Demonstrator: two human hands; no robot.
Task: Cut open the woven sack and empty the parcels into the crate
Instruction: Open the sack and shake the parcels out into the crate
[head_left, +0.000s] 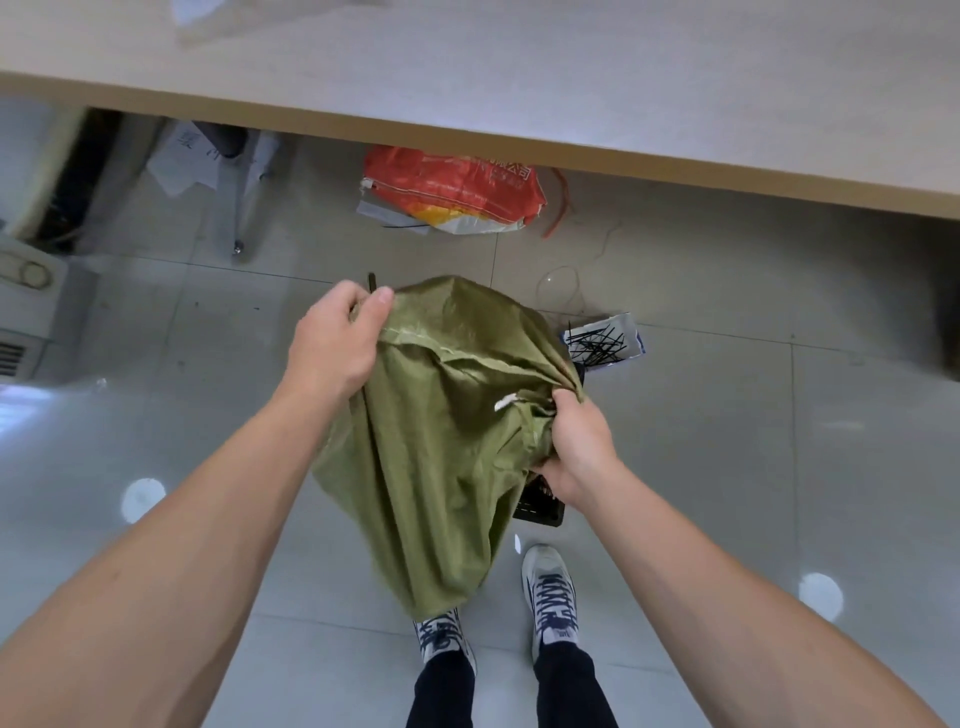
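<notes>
An olive-green woven sack (441, 441) hangs limp in front of me above the floor. My left hand (337, 343) grips its upper left corner, thumb over the fabric. At the sack's right side my right hand (576, 441) clutches a bunched fold. A black crate (540, 504) shows only as a corner under my right hand; the sack hides the rest. No parcels are visible.
A light wooden table (519, 78) spans the top. Under it lies a red and white sack (452, 187). A small box of black cable ties (602, 340) sits on the grey tiled floor beside the crate. My shoes (550, 592) stand just behind.
</notes>
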